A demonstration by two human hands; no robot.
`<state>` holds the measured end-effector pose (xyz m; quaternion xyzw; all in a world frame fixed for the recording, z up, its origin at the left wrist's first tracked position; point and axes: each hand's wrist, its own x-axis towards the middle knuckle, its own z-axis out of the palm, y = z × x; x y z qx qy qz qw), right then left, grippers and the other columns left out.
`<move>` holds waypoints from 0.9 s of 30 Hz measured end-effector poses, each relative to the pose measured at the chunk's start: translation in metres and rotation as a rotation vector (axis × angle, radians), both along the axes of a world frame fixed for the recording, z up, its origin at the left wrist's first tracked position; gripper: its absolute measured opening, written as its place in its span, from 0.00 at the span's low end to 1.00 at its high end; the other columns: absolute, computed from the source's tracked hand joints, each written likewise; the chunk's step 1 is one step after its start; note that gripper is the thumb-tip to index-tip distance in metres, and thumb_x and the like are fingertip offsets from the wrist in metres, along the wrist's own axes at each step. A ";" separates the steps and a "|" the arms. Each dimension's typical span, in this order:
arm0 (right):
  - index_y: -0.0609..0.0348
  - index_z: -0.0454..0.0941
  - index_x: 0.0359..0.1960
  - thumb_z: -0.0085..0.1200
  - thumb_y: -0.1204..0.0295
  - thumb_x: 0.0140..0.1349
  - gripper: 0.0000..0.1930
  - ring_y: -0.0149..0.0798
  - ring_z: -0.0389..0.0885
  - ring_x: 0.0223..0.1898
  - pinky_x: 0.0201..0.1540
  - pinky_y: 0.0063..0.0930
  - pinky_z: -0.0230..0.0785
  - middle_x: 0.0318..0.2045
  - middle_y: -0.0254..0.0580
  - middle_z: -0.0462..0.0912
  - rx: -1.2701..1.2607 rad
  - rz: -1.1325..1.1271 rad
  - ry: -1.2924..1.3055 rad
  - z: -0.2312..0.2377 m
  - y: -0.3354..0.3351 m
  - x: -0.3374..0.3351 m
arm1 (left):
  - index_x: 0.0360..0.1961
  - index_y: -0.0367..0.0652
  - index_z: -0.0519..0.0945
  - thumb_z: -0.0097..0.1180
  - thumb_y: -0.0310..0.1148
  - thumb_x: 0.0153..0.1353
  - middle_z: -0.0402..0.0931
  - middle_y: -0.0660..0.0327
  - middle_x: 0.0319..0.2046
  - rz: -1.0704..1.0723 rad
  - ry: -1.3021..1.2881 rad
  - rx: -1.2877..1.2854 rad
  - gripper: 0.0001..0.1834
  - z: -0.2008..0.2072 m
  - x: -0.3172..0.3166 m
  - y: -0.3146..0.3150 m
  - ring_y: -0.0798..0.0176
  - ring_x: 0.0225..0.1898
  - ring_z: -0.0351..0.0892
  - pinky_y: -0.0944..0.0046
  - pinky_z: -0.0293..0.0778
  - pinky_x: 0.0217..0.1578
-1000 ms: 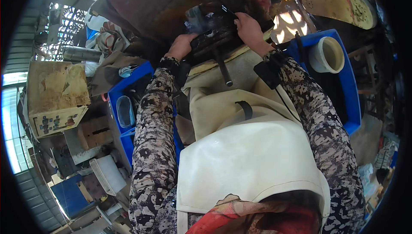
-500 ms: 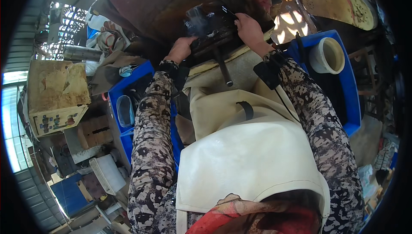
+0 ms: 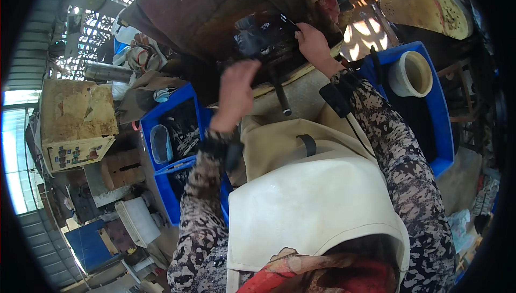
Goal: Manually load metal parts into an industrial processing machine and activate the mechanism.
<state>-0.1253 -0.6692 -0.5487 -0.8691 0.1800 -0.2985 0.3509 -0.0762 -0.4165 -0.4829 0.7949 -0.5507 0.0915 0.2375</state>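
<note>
Right hand (image 3: 313, 44) pinches thin rod (image 3: 291, 22), long axis pointing up-left from it; left hand (image 3: 236, 93) farther, below-left, blurred, can't tell if holding anything.

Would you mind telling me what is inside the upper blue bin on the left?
The upper blue bin holds an oval see-through container and many thin, dark pieces, too indistinct to identify. Whatever lies beneath them is covered.

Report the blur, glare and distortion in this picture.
Head view: left hand smeared by blur, right hand sharper; head view: bright panel at far left washed out, deep shadow beneath the reddish-brown cover; head view: straight edges bow toward the black rim.
</note>
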 end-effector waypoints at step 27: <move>0.63 0.74 0.30 0.52 0.70 0.61 0.08 0.48 0.81 0.24 0.28 0.38 0.70 0.20 0.50 0.79 -0.016 0.168 -0.070 0.007 -0.005 0.015 | 0.41 0.47 0.78 0.60 0.31 0.56 0.78 0.53 0.35 0.114 0.267 -0.331 0.11 0.037 0.001 -0.028 0.47 0.36 0.79 0.57 0.74 0.35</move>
